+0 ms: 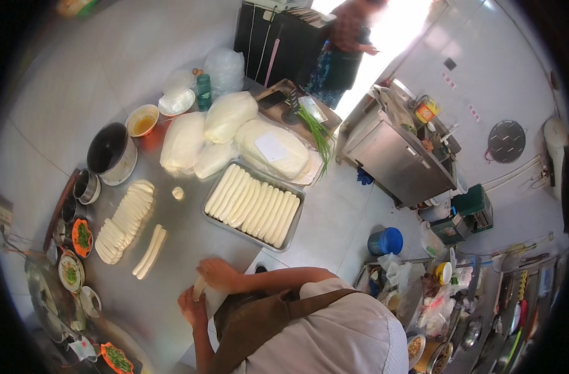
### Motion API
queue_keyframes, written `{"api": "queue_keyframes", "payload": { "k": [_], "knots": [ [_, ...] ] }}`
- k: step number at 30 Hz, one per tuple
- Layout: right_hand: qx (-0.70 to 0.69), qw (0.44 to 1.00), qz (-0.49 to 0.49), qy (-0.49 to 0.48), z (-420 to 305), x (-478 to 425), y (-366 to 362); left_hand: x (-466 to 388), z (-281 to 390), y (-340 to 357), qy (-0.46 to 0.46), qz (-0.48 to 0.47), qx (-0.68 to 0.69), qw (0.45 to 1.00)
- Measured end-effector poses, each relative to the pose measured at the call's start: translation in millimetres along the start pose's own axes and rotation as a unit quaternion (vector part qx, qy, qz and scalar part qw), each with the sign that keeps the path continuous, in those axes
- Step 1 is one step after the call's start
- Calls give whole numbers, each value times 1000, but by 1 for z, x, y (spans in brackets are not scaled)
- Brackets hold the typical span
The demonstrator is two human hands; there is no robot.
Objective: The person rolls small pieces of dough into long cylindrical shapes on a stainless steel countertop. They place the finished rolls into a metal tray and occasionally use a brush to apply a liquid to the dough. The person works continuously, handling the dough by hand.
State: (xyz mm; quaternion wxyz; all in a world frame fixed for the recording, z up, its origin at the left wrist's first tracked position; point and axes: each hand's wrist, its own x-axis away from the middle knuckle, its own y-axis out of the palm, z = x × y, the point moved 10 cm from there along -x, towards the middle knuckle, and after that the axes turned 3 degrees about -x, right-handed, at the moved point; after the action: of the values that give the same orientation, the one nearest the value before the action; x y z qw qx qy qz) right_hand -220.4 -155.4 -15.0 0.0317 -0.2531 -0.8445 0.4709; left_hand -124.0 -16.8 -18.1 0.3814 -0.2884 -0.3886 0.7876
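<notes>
At the near edge of the steel worktable [181, 248], a short dough strip [199, 287] spans the gap between my two hands. My left hand [192, 306] grips its lower end. My right hand [219, 275] is curled over the other end, its fingertips partly hidden. Two dough sticks [150, 252] lie side by side farther in on the table. Beyond them is a long row of overlapping cut dough pieces [128, 219]. A metal tray [290, 245] to the right holds several smooth dough sticks [251, 205] in a row. A small dough lump [178, 192] sits alone.
Large plastic-covered dough masses [270, 145] stand behind the tray, beside green onions [314, 131]. A deep pot [111, 154] and bowls of chopped greens [82, 237] line the far-left edge. Another person [345, 46] stands near the bright doorway. A blue bucket [385, 240] is on the floor.
</notes>
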Motion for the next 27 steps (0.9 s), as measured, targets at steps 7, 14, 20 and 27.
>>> {"api": "queue_keyframes", "payload": {
  "k": [7, 14, 20, 27],
  "knots": [
    [6, 978, -52, -203, -74, 1, 28, 19, -81, 6, -180, -46, 7, 983],
    [-579, 805, -133, 1, -53, 12, 71, -3, 27, -5, -63, 61, 129, 988],
    [-515, 851, -82, -57, -1, -5, 95, -21, 40, 43, 5, 87, -26, 996],
    [-319, 930, -114, -145, -29, -1, 94, -13, 13, 55, 25, -59, -22, 998]
  ]
}}
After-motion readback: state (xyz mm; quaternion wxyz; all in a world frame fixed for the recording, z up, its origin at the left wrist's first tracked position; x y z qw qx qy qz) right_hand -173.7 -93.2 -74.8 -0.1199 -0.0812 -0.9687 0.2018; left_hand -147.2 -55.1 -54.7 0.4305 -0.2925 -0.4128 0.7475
